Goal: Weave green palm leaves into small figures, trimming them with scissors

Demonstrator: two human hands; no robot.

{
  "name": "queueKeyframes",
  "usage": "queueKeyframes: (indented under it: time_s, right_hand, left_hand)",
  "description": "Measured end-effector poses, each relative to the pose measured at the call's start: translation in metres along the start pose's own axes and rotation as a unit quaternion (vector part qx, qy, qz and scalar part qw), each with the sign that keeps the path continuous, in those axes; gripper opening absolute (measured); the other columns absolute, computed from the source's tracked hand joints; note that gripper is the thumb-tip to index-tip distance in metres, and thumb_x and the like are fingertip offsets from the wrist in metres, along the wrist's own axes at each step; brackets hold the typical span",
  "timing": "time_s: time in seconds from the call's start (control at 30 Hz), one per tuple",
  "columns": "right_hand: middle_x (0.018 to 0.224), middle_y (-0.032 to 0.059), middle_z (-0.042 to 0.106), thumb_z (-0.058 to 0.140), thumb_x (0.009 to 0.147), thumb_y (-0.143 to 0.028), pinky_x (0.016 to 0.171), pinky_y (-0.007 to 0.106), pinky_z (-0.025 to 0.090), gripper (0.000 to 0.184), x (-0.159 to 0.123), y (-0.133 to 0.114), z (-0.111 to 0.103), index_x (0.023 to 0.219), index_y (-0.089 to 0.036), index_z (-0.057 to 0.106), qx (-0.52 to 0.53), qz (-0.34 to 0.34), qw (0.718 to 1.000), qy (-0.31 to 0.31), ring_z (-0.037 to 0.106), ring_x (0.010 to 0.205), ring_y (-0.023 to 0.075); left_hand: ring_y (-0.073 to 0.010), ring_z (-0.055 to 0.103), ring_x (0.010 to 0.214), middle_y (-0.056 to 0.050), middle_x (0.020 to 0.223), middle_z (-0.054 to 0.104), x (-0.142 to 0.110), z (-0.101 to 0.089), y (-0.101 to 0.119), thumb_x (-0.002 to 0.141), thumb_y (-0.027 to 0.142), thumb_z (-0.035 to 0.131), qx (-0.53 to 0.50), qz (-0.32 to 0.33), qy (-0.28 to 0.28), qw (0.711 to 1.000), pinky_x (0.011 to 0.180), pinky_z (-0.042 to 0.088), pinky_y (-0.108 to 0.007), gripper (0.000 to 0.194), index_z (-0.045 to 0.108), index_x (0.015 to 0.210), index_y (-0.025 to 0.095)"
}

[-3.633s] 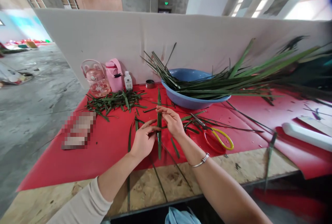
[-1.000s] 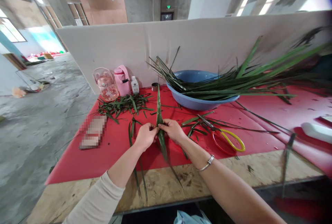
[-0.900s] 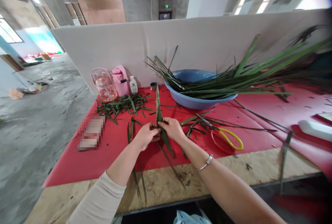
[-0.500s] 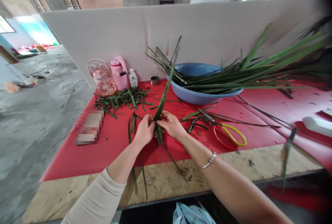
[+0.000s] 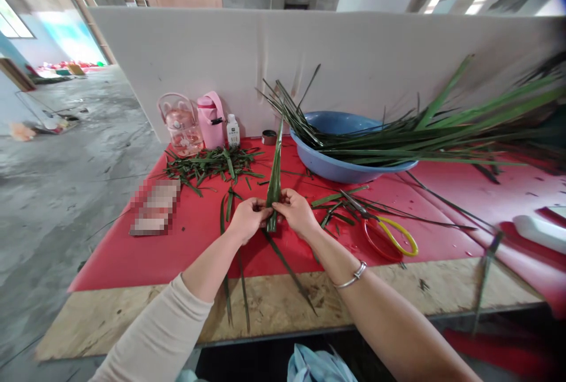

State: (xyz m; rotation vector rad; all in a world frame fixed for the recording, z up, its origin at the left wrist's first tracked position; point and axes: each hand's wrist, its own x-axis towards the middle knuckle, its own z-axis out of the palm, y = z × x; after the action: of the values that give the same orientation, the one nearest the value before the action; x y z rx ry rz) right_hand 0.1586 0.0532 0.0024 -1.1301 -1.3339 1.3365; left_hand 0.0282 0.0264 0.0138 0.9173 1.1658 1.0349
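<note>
Between my two hands a long green leaf strip (image 5: 275, 173) stands nearly upright, its tip pointing away from me. My left hand (image 5: 248, 220) pinches the leaf strip's lower part from the left, thumb on top. From the right, my right hand (image 5: 297, 212) grips the same part with thumb and fingers. A short, blunt end of the leaf shows below the thumbs. Under the hands, thin leaf strips (image 5: 289, 270) hang over the wooden table edge. To the right of my right hand lie scissors (image 5: 375, 226) with one red and one yellow handle loop.
A blue basin (image 5: 349, 171) full of long leaves stands at the back right. A pile of cut leaf pieces (image 5: 212, 164) lies back left, before a pink-handled jug (image 5: 183, 131), a pink flask (image 5: 211, 125) and a white bottle (image 5: 233, 131). A white board (image 5: 198, 69) rises behind.
My hands have gone from smoothing the flat leaf strip to pinching it from both sides. Its tip leaned right half a second ago and is now nearly upright; its lower end looks shorter.
</note>
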Motion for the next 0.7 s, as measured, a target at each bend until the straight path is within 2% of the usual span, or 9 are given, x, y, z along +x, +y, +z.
queueKeyframes:
  time_s: [0.07,0.13,0.2,0.33,0.43,0.5,0.6,0.7]
  right_hand:
    - [0.062,-0.0045,0.057,0.058,0.068,-0.023,0.037,0.018,0.042,0.016,-0.0025,-0.0025,0.0005,0.081,-0.017,0.051,0.017,0.032,0.998,-0.042,0.052,0.044,0.0073]
    - [0.062,-0.0047,0.058,0.060,0.068,-0.025,0.038,0.018,0.044,0.024,-0.0056,-0.0051,0.0004,0.089,-0.018,0.050,0.028,0.071,0.990,-0.116,0.053,0.044,0.0080]
    - [0.056,-0.0069,0.057,0.064,0.066,-0.026,0.037,0.019,0.045,0.032,-0.0078,-0.0063,0.0001,0.094,-0.019,0.048,0.021,0.089,0.983,-0.159,0.053,0.041,0.0087]
    - [0.046,-0.0073,0.055,0.063,0.068,-0.027,0.028,0.015,0.035,0.022,-0.0082,-0.0045,0.0000,0.078,-0.018,0.045,-0.039,0.087,0.989,-0.115,0.046,0.032,0.0071]
    - [0.038,-0.0081,0.050,0.062,0.071,-0.031,0.025,0.014,0.025,0.023,-0.0076,-0.0036,-0.0006,0.069,-0.019,0.042,-0.086,0.082,0.988,-0.100,0.038,0.026,0.0058]
    - [0.039,-0.0080,0.050,0.062,0.072,-0.035,0.027,0.014,0.029,0.024,-0.0073,-0.0045,-0.0018,0.071,-0.018,0.045,-0.077,0.083,0.987,-0.117,0.041,0.028,0.0062]
    - [0.054,-0.0047,0.058,0.062,0.071,-0.043,0.038,0.018,0.043,0.030,-0.0062,-0.0059,-0.0044,0.083,-0.017,0.053,0.007,0.084,0.986,-0.145,0.052,0.042,0.0083]
    - [0.058,-0.0026,0.060,0.067,0.066,-0.044,0.043,0.020,0.046,0.037,-0.0043,-0.0056,-0.0068,0.087,-0.014,0.058,0.032,0.060,0.987,-0.144,0.054,0.047,0.0088]
  left_hand:
    - [-0.0076,0.051,0.048,0.004,0.058,0.052,0.0011,-0.0011,0.0000,0.055,0.031,0.076,-0.006,0.003,0.033,0.999,0.049,0.045,-0.021,0.033,0.052,0.072,0.014]
    - [-0.0070,0.050,0.049,0.004,0.058,0.051,0.0023,-0.0031,-0.0005,0.057,0.032,0.074,0.001,0.012,0.063,0.998,0.047,0.045,-0.020,0.032,0.051,0.071,0.015]
    - [-0.0071,0.050,0.049,0.004,0.059,0.051,0.0031,-0.0052,-0.0010,0.062,0.034,0.071,0.027,0.020,0.084,0.996,0.045,0.043,-0.018,0.029,0.051,0.072,0.016]
    - [-0.0094,0.052,0.047,0.001,0.060,0.054,0.0027,-0.0073,-0.0013,0.072,0.034,0.061,0.119,0.053,0.077,0.988,0.040,0.041,-0.018,0.021,0.051,0.077,0.017]
    - [-0.0088,0.047,0.037,0.003,0.051,0.051,0.0019,-0.0074,-0.0009,0.073,0.037,0.060,0.169,0.084,0.067,0.980,0.035,0.035,-0.019,0.023,0.050,0.079,0.017]
    - [-0.0076,0.040,0.032,0.005,0.045,0.045,0.0009,-0.0071,-0.0006,0.071,0.040,0.062,0.164,0.090,0.038,0.982,0.032,0.031,-0.018,0.027,0.050,0.079,0.017]
    - [-0.0065,0.036,0.031,0.008,0.042,0.040,-0.0008,-0.0057,-0.0013,0.071,0.042,0.062,0.118,0.083,-0.021,0.989,0.032,0.028,-0.018,0.030,0.051,0.079,0.016]
    - [-0.0059,0.035,0.031,0.008,0.043,0.040,-0.0013,-0.0041,-0.0033,0.071,0.043,0.061,0.104,0.077,-0.021,0.991,0.032,0.029,-0.018,0.029,0.051,0.076,0.017]
